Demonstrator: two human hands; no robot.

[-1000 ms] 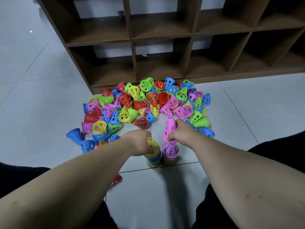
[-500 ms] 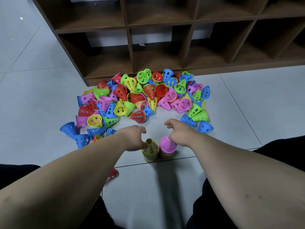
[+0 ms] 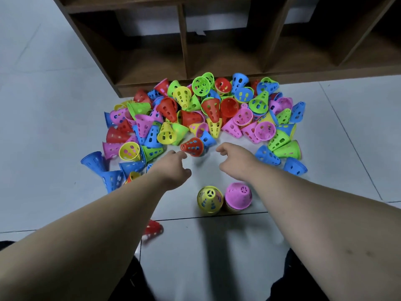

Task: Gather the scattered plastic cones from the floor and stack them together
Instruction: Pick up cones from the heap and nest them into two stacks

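Observation:
A heap of perforated plastic cones in red, blue, green, yellow and pink lies on the floor in front of a shelf. Two short stacks stand near me: one topped by a yellow cone, one topped by a pink cone. My left hand reaches forward, its fingertips just short of a red cone lying on its side. My right hand hovers beyond the stacks with loosely curled fingers. Neither hand holds anything.
A dark brown wooden cubby shelf stands behind the heap. One red cone lies apart under my left forearm. Blue cones lie at the heap's left edge. My dark-trousered knees frame the bottom corners. Grey tiled floor surrounds everything.
Both hands let go of the yellow and pink cones onto the two stacks, then moved forward toward the heap. The camera moved closer to the heap.

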